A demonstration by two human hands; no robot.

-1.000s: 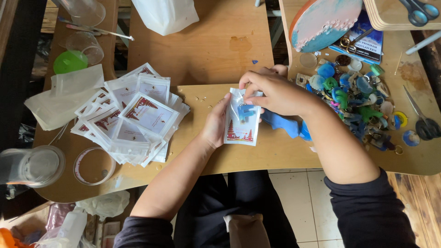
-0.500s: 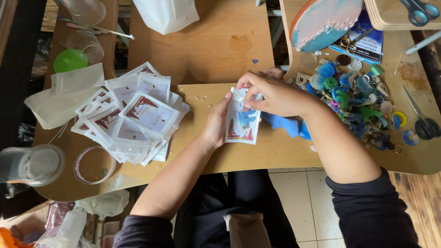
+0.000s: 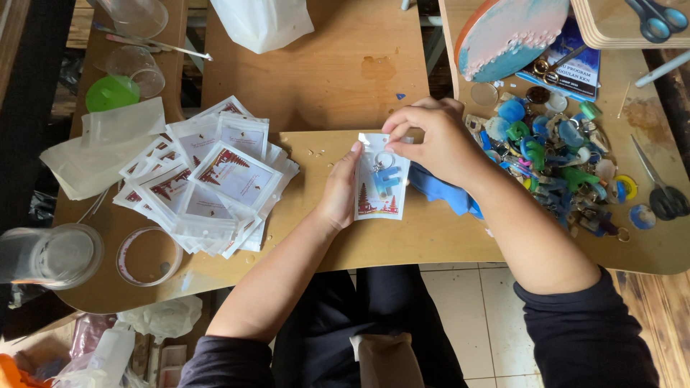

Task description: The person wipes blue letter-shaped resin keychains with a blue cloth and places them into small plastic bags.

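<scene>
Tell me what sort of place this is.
Probably a small craft workshop packing keychains. The left hand and right hand hold a small packet with a blue keychain inside, a stack of packets lies alongside, and a heap of colourful keychains covers the wooden table.

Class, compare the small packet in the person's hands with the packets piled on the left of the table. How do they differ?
The held packet contains a blue keyring; the piled packets look flat, with only cards visible. The held packet is gripped by the left hand and right hand; the piled packets lie loose and overlapping. Both have white cards with red prints.
</scene>
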